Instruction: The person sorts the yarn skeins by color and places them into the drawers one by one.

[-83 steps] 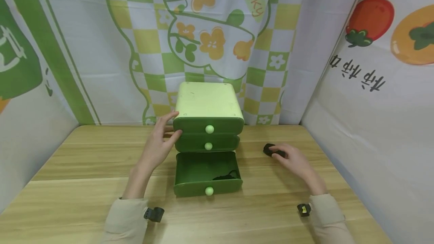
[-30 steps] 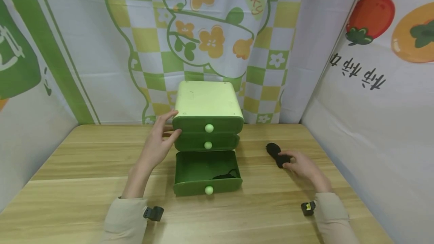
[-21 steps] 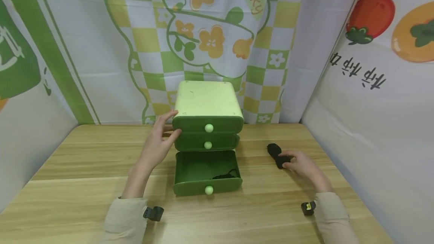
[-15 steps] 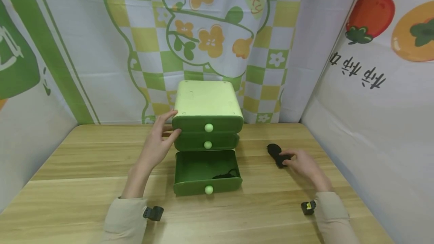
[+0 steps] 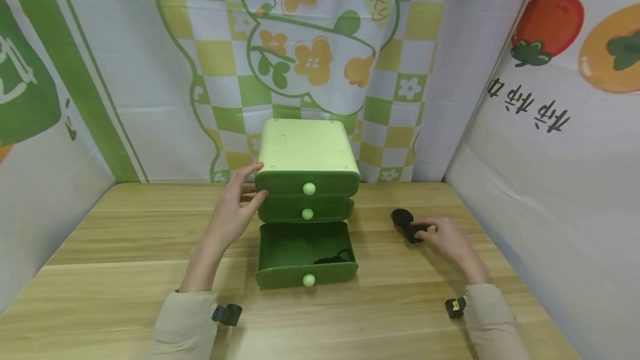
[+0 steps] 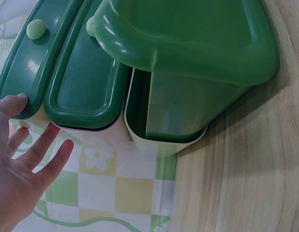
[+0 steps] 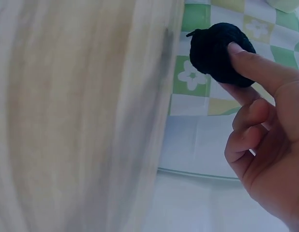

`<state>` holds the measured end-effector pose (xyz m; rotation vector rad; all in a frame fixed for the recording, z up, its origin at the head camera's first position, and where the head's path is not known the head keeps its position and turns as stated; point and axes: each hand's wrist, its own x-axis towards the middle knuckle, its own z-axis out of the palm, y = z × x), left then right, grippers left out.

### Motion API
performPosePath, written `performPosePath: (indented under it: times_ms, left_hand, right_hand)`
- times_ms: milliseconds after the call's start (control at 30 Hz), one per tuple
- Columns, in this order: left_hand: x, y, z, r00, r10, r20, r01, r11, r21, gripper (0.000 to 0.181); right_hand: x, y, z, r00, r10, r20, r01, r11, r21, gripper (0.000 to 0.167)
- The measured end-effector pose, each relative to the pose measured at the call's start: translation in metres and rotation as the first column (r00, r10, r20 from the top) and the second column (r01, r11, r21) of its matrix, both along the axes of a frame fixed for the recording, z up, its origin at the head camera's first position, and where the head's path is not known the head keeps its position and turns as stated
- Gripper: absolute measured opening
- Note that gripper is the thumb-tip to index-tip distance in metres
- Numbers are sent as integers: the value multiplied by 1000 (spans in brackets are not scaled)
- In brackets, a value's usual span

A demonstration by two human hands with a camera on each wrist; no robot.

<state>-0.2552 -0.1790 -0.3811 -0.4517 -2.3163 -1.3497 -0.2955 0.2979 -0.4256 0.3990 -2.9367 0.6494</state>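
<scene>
A small cabinet (image 5: 307,146) with a pale green shell and dark green drawers stands at the table's middle. Its bottom drawer (image 5: 280,278) is pulled far out, and a black stringy item (image 5: 331,259) lies inside at the right. The middle drawer (image 5: 280,211) sticks out slightly. My left hand (image 5: 231,213) rests on the cabinet's left side, thumb on the front edge of the top drawer (image 6: 31,67), other fingers loosely spread. Right of the cabinet, my right hand (image 5: 446,240) pinches a bundle of black yarn (image 7: 217,53) between thumb and fingers. Whether the bundle touches the table cannot be told.
The wooden table (image 5: 150,238) extends around the cabinet on both sides and in front. A patterned curtain (image 5: 220,60) hangs close behind it. Printed white cloth (image 5: 565,182) borders the table on the right, and another cloth stands on the left.
My right hand has moved right and slightly toward me with the black bundle since the earliest frame, showing more of it. Most recently the bundle has shifted slightly up-left. My left hand stays put.
</scene>
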Motion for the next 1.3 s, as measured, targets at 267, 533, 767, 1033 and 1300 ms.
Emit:
performPosePath:
  times_ms: [267,533,767,1033,1300]
  left_hand:
    - [1,0,-1,1000,6,2,-6,1000,3,57]
    - [0,0,-1,1000,9,-2,-9,1000,-1,57]
    - [0,1,-1,1000,6,2,-6,1000,-2,57]
    - [0,1,0,1000,5,4,-5,1000,-5,57]
    - [0,1,0,1000,2,5,-2,1000,3,57]
  right_hand:
    - [2,-9,8,998,35,-52,-36,999,-34,26]
    - [9,-21,21,991,88,-98,-89,996,-11,25]
    - [16,-31,30,979,143,-143,-144,990,8,25]
    - [25,-42,44,964,183,-194,-177,983,50,24]
    - [35,-55,55,933,262,-246,-245,964,100,24]
